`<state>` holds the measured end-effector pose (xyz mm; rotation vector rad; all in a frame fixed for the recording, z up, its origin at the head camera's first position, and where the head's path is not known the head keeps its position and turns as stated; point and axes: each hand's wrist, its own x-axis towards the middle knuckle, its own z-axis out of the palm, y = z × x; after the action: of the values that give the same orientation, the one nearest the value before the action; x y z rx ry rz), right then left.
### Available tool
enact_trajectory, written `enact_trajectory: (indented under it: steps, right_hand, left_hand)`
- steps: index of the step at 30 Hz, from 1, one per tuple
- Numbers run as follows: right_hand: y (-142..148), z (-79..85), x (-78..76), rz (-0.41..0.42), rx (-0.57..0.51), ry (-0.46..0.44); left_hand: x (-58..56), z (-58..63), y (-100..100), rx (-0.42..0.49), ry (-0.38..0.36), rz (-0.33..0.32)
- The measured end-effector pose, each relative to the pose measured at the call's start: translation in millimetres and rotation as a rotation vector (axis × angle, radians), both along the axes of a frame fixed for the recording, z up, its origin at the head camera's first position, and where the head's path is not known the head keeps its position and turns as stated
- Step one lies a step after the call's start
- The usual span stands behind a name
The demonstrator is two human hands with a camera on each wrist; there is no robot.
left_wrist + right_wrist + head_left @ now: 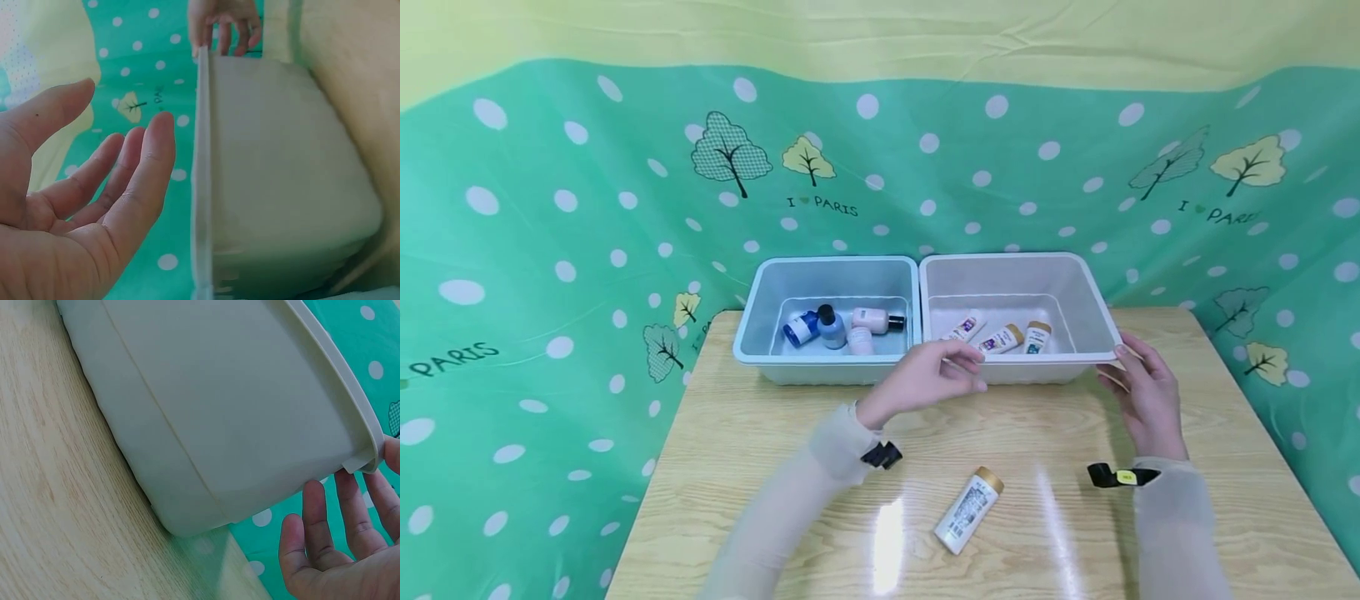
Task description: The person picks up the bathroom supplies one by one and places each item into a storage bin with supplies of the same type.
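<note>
At the front right corner of the beige plastic bin (1101, 296), my right hand (1150, 396) grips the rim, thumb over the edge and fingers under it. In the right wrist view, the bin's outer wall (219, 394) fills the middle, with the fingers (315, 515) beside its corner. My left hand (928, 377) hovers in front of the same bin near its left front, holding nothing, its fingers loosely bent in the left wrist view. White tubes with labels, among them a gold-capped one (1000, 339), lie inside the beige bin.
A light blue bin (752, 321) stands against the beige one's left side, with blue bottles (831, 329) and pink bottles (870, 319) in it. A white gold-capped bottle (968, 510) lies on the wooden table (820, 533). Behind hangs a green dotted cloth (925, 200).
</note>
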<state>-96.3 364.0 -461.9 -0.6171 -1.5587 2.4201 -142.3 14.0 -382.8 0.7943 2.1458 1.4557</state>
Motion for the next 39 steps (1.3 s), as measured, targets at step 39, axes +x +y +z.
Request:
enact_trajectory:
  steps: [39]
  right_hand:
    - [-1,-1.1,2.9,0.01,-0.011,0.009]
  left_hand:
    - [109.3,-115.0,-13,-0.203,-0.146,0.046]
